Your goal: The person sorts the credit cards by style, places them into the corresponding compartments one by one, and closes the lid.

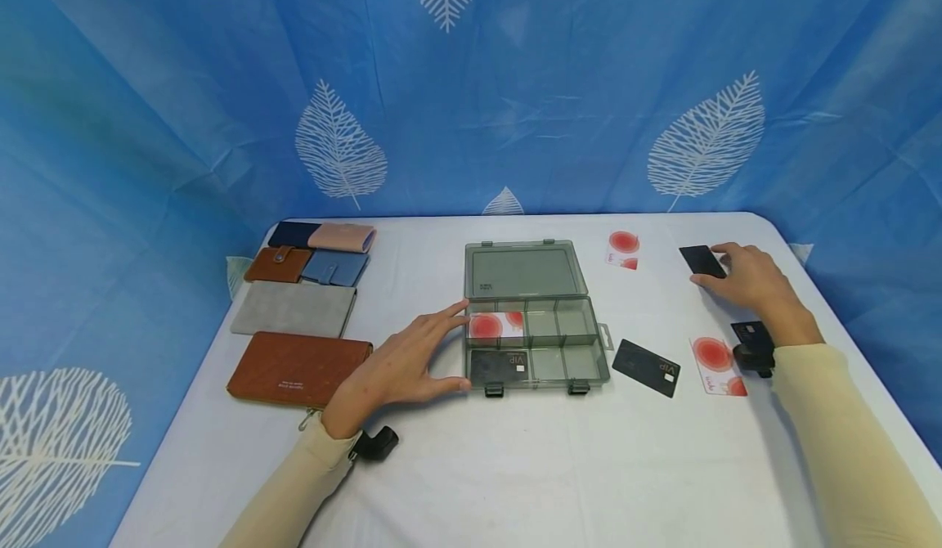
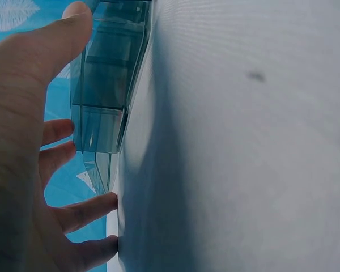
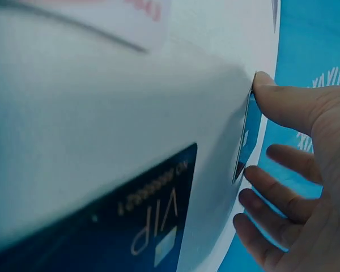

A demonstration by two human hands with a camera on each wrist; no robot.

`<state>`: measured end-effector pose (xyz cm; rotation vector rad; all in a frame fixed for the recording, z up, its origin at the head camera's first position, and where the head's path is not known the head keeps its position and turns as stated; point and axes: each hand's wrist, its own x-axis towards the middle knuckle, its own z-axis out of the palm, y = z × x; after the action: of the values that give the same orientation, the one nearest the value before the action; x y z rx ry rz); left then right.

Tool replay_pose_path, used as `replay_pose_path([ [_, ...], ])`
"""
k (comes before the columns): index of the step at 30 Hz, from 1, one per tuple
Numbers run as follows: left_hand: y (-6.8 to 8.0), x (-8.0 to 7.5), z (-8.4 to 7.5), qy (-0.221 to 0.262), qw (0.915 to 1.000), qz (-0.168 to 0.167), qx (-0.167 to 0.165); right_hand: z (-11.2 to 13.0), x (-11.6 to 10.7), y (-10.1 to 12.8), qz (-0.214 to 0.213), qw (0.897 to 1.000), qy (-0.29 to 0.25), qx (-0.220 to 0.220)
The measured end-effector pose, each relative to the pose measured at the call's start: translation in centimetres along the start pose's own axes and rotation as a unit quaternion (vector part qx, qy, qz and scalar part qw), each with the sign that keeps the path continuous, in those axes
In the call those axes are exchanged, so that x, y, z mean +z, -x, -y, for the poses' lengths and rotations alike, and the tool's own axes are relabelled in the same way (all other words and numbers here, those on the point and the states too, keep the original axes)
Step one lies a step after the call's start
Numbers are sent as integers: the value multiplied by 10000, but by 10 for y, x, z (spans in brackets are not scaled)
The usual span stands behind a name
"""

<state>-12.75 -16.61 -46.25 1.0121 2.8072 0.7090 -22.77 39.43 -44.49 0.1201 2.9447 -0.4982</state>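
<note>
My right hand pinches a black card at the far right of the table. In the right wrist view the thumb and a fingertip hold the edges of this card. My left hand has its fingers spread at the left side of a grey see-through compartment box; fingertips appear to touch its edge. The box lid lies folded back. A red-and-white card lies in the box's back left compartment, a black VIP card in the front left one.
A black VIP card lies right of the box. Red-and-white cards lie behind and farther right. Another black card is partly hidden by the right wrist camera. At left are several wallets, including a brown one and a grey one.
</note>
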Motion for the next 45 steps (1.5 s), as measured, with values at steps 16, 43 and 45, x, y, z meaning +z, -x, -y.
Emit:
replay_pose_path([
  [16,0,-1,0,-18,9999,98,-73,-4,1,0,99,9975,-401,571],
  [43,0,-2,0,-3,10000,54,-16,13,8,15,-1365,9875,-783,55],
  [45,0,-1,0,-1,10000,59,-20,21,7,20,-1526,9848,-824,-78],
])
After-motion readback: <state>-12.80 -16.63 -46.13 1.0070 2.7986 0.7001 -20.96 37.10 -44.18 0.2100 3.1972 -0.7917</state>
